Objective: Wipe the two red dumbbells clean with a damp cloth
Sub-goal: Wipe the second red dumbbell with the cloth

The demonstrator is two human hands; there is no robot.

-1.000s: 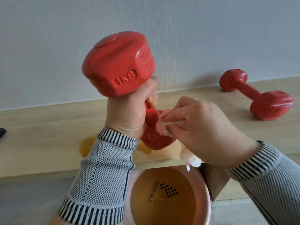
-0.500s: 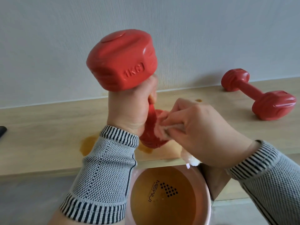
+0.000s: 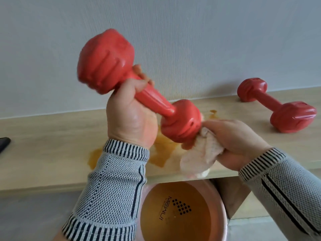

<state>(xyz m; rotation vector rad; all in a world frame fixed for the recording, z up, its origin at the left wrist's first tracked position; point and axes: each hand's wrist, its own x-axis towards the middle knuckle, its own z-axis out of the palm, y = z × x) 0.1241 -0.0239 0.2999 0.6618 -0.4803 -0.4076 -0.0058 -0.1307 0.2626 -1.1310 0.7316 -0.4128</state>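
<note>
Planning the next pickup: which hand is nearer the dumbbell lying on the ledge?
Right. The right hand sits left of the resting dumbbell; the left hand is farther left.

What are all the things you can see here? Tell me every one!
held dumbbell: 1, red, lifted and tilted above the shelf
other dumbbell: 1, red, lying on the shelf at the right, near the wall
cloth: 1, whitish, against the held dumbbell's lower end
shelf: 1, light wood, along the wall
puddles: several, orange-brown, on the shelf
basin: 1, pink, holds brownish water, below the shelf edge
dark object: 1, black, at the left edge
left hand: grips the held dumbbell's handle
right hand: holds the cloth
</note>
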